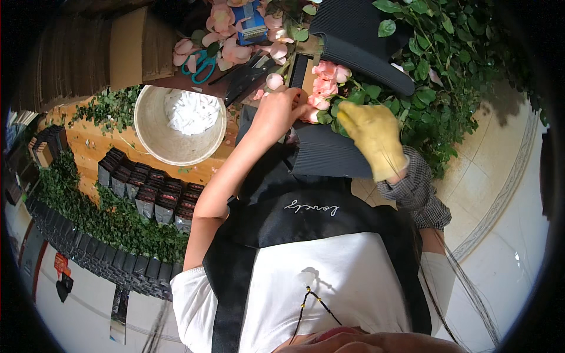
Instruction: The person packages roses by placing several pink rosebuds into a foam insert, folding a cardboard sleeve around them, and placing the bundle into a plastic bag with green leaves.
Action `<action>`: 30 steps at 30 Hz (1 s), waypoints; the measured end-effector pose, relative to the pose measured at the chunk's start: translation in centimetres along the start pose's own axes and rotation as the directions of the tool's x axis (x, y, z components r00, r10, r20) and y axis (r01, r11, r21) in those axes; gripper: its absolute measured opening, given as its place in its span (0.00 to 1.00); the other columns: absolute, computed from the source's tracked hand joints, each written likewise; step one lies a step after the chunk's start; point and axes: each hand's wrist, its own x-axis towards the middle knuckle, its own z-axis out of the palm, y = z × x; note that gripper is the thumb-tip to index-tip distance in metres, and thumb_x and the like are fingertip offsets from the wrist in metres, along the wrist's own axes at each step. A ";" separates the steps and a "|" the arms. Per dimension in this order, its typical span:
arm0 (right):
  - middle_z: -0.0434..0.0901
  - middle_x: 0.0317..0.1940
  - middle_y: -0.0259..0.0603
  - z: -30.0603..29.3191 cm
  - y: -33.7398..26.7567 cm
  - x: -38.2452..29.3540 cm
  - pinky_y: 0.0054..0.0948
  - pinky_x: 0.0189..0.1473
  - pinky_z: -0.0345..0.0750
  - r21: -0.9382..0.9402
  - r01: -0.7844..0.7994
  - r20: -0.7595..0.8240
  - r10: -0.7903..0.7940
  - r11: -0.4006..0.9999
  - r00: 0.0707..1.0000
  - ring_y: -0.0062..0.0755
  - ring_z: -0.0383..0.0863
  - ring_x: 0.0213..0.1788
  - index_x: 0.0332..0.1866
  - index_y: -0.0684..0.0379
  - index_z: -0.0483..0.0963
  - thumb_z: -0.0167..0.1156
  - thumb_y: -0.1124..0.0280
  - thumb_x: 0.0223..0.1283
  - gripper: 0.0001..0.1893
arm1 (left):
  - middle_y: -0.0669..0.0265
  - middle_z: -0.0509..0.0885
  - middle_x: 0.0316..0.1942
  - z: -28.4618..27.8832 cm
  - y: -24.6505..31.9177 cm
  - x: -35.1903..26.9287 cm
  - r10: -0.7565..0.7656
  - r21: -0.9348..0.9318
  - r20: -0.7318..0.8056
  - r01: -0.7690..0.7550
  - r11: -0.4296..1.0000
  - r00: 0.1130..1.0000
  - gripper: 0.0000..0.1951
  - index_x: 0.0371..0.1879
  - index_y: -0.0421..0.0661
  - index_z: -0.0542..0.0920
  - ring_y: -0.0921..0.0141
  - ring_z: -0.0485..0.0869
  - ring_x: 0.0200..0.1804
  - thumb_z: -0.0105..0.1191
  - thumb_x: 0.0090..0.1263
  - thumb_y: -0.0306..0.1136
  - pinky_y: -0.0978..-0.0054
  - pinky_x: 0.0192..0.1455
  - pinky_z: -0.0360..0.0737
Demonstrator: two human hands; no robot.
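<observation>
A row of pink roses (325, 87) lies side by side before me, with leafy stems (366, 92) running off to the right. My bare left hand (282, 108) is at the left edge of the blooms, fingers curled and thumb beside the lower rose heads; whether it grips one is hidden. On my right hand (371, 134) is a yellow glove. Its fingers are bent down over the leaves beside the blooms, and what lies under them cannot be seen. Black corrugated sheet (331, 152) lies beneath the roses and hands. A tan cardboard strip (310, 76) stands just left of the blooms.
Left are a round bin (143, 128) with white scraps, teal-handled scissors (201, 67), loose petals (234, 50), a blue box (252, 24) and stacked cardboard (128, 48). Dark-wrapped bundles (167, 198) stand on the floor. More black corrugated sheet (366, 48) and heaped foliage (459, 57) flank the far side.
</observation>
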 end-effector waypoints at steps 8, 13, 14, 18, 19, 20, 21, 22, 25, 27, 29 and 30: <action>0.83 0.23 0.42 6.0 0.8 2.3 0.39 0.32 0.79 0.101 0.089 -0.009 -0.089 0.991 0.996 0.42 0.84 0.27 0.34 0.55 0.78 0.60 0.59 0.63 0.10 | 0.55 0.83 0.38 1.5 0.1 0.4 0.059 0.209 -0.034 -0.050 0.977 0.998 0.28 0.46 0.39 0.75 0.58 0.86 0.40 0.76 0.49 0.37 0.62 0.40 0.82; 0.84 0.30 0.42 4.4 2.0 2.3 0.41 0.36 0.80 0.185 0.078 0.214 -0.118 0.980 0.970 0.44 0.85 0.33 0.47 0.57 0.75 0.63 0.64 0.60 0.13 | 0.55 0.85 0.43 1.1 -1.2 -0.7 0.062 -0.154 -0.013 -0.063 0.986 0.998 0.27 0.56 0.36 0.76 0.63 0.88 0.45 0.70 0.60 0.34 0.67 0.48 0.84; 0.84 0.31 0.41 4.4 2.3 2.1 0.41 0.36 0.80 0.237 0.096 0.212 -0.148 0.967 0.966 0.44 0.85 0.34 0.48 0.57 0.74 0.65 0.64 0.59 0.15 | 0.55 0.86 0.46 0.9 -1.7 -1.0 -0.019 -0.339 0.061 0.039 0.940 0.998 0.25 0.59 0.35 0.75 0.66 0.87 0.48 0.66 0.65 0.32 0.69 0.51 0.83; 0.85 0.30 0.38 5.0 2.3 1.7 0.39 0.37 0.80 0.165 0.115 0.222 -0.151 0.980 0.963 0.42 0.85 0.34 0.50 0.56 0.72 0.69 0.64 0.55 0.20 | 0.54 0.83 0.55 0.9 -3.3 -1.7 -0.047 -0.642 0.189 0.160 0.750 0.981 0.16 0.62 0.29 0.72 0.67 0.83 0.58 0.43 0.81 0.26 0.70 0.64 0.78; 0.85 0.30 0.38 4.9 2.1 1.8 0.39 0.37 0.80 0.162 0.124 0.231 -0.160 0.979 0.960 0.42 0.85 0.34 0.50 0.56 0.72 0.69 0.64 0.55 0.20 | 0.54 0.82 0.56 1.4 -3.8 -1.9 -0.046 -0.759 0.184 0.172 0.628 0.982 0.16 0.62 0.29 0.72 0.66 0.82 0.60 0.40 0.82 0.25 0.70 0.66 0.78; 0.85 0.30 0.37 4.9 1.8 1.9 0.39 0.36 0.80 0.108 0.109 0.253 -0.134 0.988 0.958 0.42 0.86 0.34 0.50 0.56 0.72 0.69 0.63 0.55 0.20 | 0.54 0.82 0.56 1.8 -4.3 -2.0 -0.051 -0.766 0.178 0.171 0.620 0.983 0.16 0.62 0.29 0.72 0.66 0.82 0.60 0.40 0.82 0.25 0.70 0.66 0.78; 0.85 0.30 0.37 4.8 1.7 1.9 0.39 0.36 0.80 0.051 0.091 0.273 -0.102 0.995 0.957 0.41 0.86 0.34 0.49 0.56 0.72 0.70 0.63 0.54 0.20 | 0.53 0.81 0.57 1.6 -4.1 -2.1 -0.054 -0.752 0.189 0.180 0.634 0.980 0.16 0.62 0.29 0.72 0.65 0.82 0.60 0.39 0.82 0.24 0.69 0.66 0.77; 0.85 0.30 0.37 4.8 1.7 1.9 0.39 0.36 0.80 0.046 0.096 0.281 -0.105 0.994 0.954 0.41 0.86 0.34 0.49 0.56 0.72 0.70 0.63 0.54 0.20 | 0.52 0.80 0.58 1.5 -3.9 -2.1 -0.057 -0.738 0.201 0.189 0.648 0.978 0.16 0.62 0.29 0.72 0.65 0.81 0.61 0.38 0.82 0.24 0.69 0.67 0.77; 0.84 0.29 0.36 4.9 1.7 2.1 0.39 0.36 0.80 0.122 0.119 0.229 -0.145 0.985 0.963 0.42 0.86 0.35 0.49 0.55 0.72 0.70 0.63 0.54 0.20 | 0.53 0.81 0.57 1.7 -4.0 -2.2 -0.054 -0.745 0.185 0.176 0.644 0.981 0.16 0.62 0.29 0.72 0.65 0.81 0.60 0.38 0.82 0.24 0.69 0.66 0.77; 0.84 0.28 0.37 4.9 1.9 2.3 0.39 0.36 0.80 0.163 0.146 0.200 -0.178 0.976 0.964 0.43 0.85 0.34 0.49 0.55 0.73 0.69 0.61 0.53 0.20 | 0.53 0.81 0.56 1.9 -4.1 -2.2 -0.049 -0.750 0.166 0.159 0.642 0.985 0.16 0.61 0.29 0.72 0.65 0.82 0.60 0.38 0.82 0.24 0.69 0.66 0.78; 0.83 0.28 0.38 4.5 1.6 2.2 0.39 0.36 0.79 0.160 0.181 0.174 -0.208 0.970 0.962 0.44 0.85 0.34 0.48 0.55 0.73 0.69 0.61 0.53 0.20 | 0.53 0.82 0.56 1.8 -3.7 -2.3 -0.044 -0.752 0.145 0.139 0.645 0.988 0.16 0.61 0.29 0.72 0.65 0.82 0.59 0.39 0.82 0.24 0.69 0.65 0.78; 0.83 0.28 0.39 4.5 1.4 2.2 0.40 0.36 0.79 0.165 0.209 0.144 -0.233 0.964 0.962 0.44 0.84 0.33 0.47 0.56 0.73 0.69 0.60 0.53 0.20 | 0.52 0.82 0.55 1.6 -3.4 -2.4 -0.057 -0.733 0.132 0.136 0.666 0.990 0.16 0.61 0.28 0.72 0.65 0.83 0.59 0.39 0.82 0.24 0.69 0.65 0.78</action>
